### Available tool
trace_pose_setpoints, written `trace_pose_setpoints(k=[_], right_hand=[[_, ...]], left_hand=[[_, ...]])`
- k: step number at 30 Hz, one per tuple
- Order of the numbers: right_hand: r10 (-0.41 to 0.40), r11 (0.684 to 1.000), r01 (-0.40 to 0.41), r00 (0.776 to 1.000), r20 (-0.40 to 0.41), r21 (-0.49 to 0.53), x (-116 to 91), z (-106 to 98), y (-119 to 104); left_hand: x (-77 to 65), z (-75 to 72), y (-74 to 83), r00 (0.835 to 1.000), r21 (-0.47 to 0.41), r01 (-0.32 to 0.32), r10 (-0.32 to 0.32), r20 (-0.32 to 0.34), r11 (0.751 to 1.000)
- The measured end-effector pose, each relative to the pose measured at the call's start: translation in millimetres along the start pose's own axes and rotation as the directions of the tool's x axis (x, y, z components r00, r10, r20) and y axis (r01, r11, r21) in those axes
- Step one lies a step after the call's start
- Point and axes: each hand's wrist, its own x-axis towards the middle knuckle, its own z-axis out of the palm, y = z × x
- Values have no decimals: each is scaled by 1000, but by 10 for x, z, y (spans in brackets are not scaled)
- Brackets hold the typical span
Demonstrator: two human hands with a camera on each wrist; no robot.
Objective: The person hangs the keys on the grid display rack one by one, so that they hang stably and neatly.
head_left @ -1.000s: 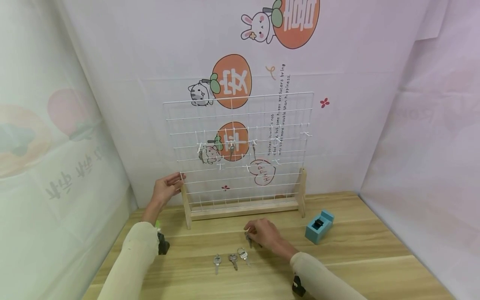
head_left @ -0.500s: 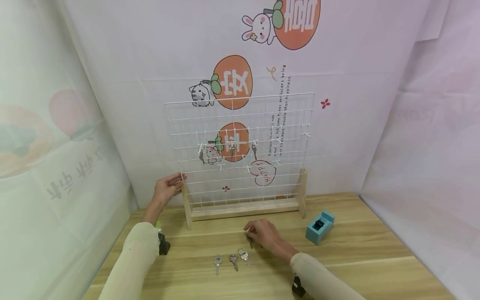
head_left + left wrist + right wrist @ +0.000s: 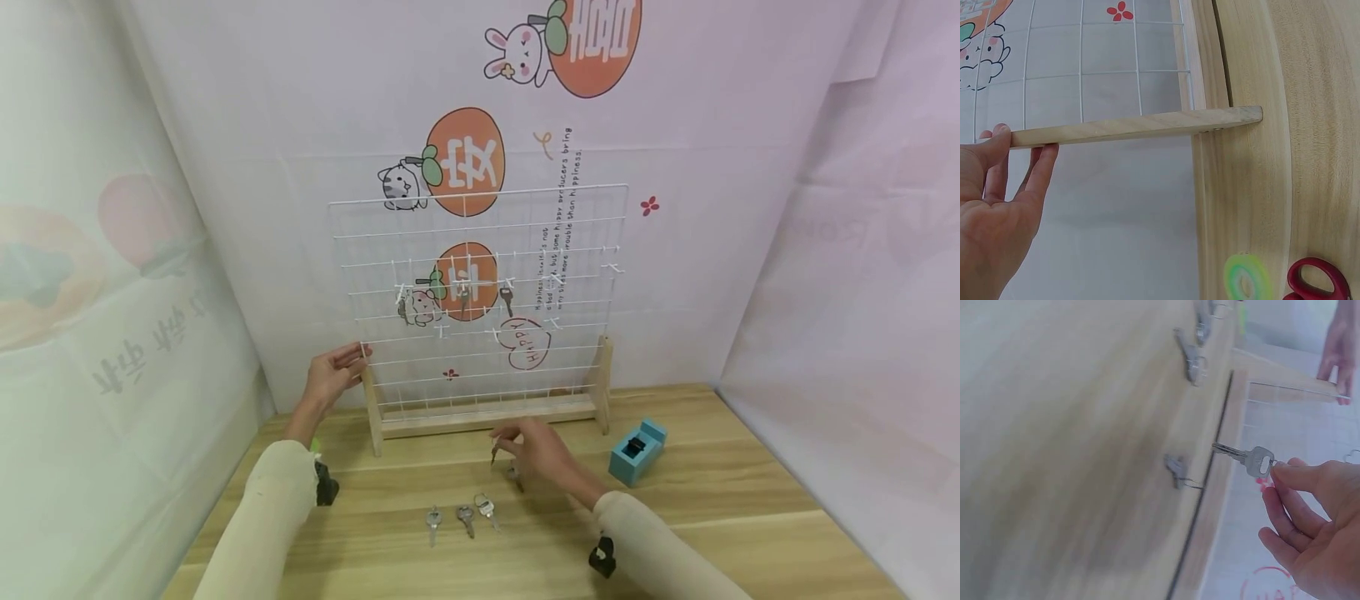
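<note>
1. Pinching one key (image 3: 1259,461) at its top end with the thumb and a finger of the right hand (image 3: 536,450), likely to let the long part hang free.
2. Holding that key a little above the table (image 3: 675,533), between its left and right edges and nearer the back edge.
3. Gripping the rack (image 3: 450,423) by its left wooden side (image 3: 1141,127) with the left hand (image 3: 330,379), perhaps to stop any tipping near the back edge.
4. Seeing another key (image 3: 1177,470) lying just beside, under the right hand.
5. Seeing three keys (image 3: 466,518) lying flat in a short row, farther from the back edge, maybe for easy reach.
6. Seeing two keys (image 3: 507,297) hanging on the rack, seemingly from white hooks.
7. Seeing a blue box (image 3: 626,468) standing toward the right edge, and green tape (image 3: 1230,278) and red scissors (image 3: 1335,278) lying toward the left edge, maybe for being out of the way.
</note>
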Motion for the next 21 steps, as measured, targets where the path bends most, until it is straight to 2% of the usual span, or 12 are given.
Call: trace_pose_setpoints(k=[5,11,16,21], right_hand=[[-80,997,81,995,-51,9,55,-191,-41],[-115,993,116,987,-116,-3,117,-419,-66],[-94,995,91,985,-147,-25,184,-617,-123],[-54,999,53,975,-216,-10,254,-814,-193]], left_hand=[[5,-5,9,1000,1,2,-2,5,1000],[-1,-7,7,1000,13,1,-1,6,1000],[-5,-14,11,1000,16,8,-8,7,1000],[1,-15,17,1000,14,9,-9,8,1000]])
